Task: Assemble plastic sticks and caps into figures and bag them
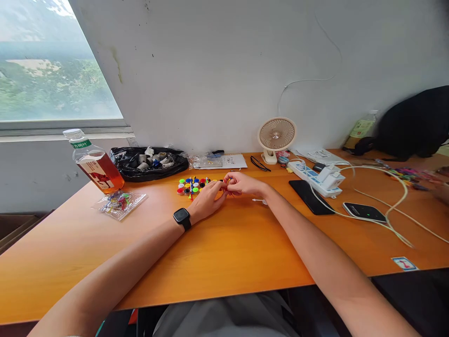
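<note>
My left hand (207, 199) and my right hand (242, 184) meet over the orange table (224, 243), fingertips pinched together on a small piece too tiny to name. A black watch (182, 218) is on my left wrist. Just left of the hands lies a cluster of small coloured pieces (192, 185) in red, blue, green and yellow. A small white piece (260, 201) lies beside my right wrist.
A tea bottle (95, 164) and a clear bag of coloured bits (119, 204) are at the left. A black bag (149, 163), papers (224, 161), glasses (259, 163) and a small fan (276, 138) line the wall. A power strip (314, 177), two phones (310, 196) (364, 212) and cables (393, 206) lie at the right.
</note>
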Available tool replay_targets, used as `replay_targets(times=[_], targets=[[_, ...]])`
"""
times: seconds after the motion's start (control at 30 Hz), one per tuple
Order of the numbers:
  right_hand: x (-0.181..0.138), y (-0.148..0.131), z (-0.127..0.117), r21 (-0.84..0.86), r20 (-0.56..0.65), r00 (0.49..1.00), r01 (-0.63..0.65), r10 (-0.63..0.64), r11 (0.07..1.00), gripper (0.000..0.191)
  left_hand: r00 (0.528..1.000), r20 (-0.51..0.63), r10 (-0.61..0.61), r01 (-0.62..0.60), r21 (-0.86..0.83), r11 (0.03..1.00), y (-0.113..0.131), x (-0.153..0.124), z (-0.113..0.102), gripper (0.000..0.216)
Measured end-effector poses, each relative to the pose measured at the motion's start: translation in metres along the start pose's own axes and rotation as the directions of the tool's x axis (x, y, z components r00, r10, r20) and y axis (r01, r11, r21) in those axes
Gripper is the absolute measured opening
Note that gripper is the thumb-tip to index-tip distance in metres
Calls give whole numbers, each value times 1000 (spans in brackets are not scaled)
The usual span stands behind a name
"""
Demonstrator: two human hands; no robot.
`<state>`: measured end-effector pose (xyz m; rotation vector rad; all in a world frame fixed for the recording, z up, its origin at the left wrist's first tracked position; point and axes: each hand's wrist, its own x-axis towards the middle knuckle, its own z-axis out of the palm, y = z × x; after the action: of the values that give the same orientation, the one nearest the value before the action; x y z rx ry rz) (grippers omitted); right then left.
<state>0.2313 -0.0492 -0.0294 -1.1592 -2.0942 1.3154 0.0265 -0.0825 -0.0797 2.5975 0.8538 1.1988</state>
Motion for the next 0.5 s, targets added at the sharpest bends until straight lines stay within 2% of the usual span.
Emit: replay_targets(times=[0.13, 0.3, 0.37, 0.5], targets=[[3, -1, 0, -287, -122, 992, -10, -27, 958, 5, 1000, 14, -14, 14, -11, 1000, -1, -1, 0, 3], [5, 3, -13, -432, -319, 947, -175, 31, 885, 15, 984, 177, 7, 5, -65, 998, -1, -2, 2, 6], [4, 7, -18, -469, -373, 926, -244, 61, 849, 19, 977, 211, 17, -13, -20, 1000, -1, -1, 3, 10], [1, 13, -26, -519, -424, 903, -306, 71, 798, 35, 985, 173, 22, -57, 200, 978, 0, 0, 3, 17]])
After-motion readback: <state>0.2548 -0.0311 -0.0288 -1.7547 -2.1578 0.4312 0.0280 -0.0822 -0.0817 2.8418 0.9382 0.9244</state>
